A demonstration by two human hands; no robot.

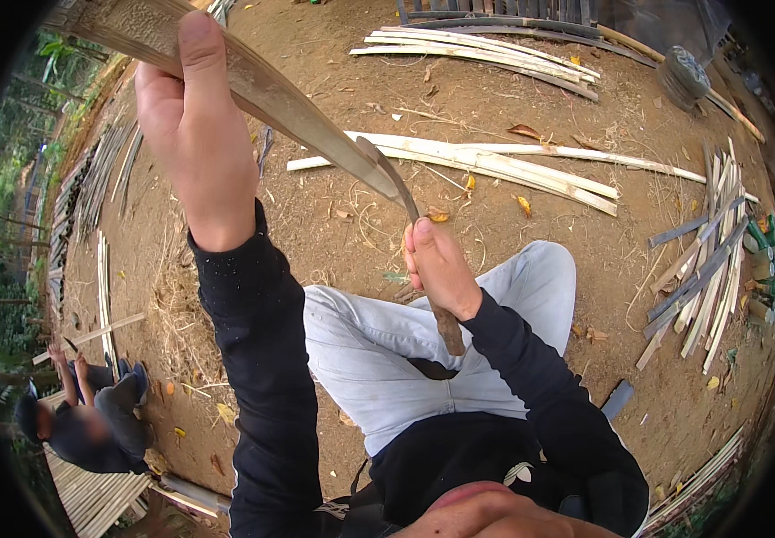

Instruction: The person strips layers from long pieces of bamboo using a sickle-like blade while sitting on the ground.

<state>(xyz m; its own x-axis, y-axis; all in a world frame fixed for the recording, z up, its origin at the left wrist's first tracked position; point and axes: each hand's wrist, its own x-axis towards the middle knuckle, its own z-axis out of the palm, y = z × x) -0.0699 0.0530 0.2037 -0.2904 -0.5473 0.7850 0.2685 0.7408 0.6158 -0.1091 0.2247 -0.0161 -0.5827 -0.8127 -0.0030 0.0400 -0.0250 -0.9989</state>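
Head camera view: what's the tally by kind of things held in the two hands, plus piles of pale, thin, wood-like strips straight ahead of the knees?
Long flat brown wood-like strip, in the left hand: 1
Dark curved-blade knife, in the right hand: 1
Piles of pale, thin, wood-like strips, nearer pile and farther pile: 2
Total: 4

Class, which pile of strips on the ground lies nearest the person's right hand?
The pale pile just beyond the right knee; every other pile lies farther from the right hand.
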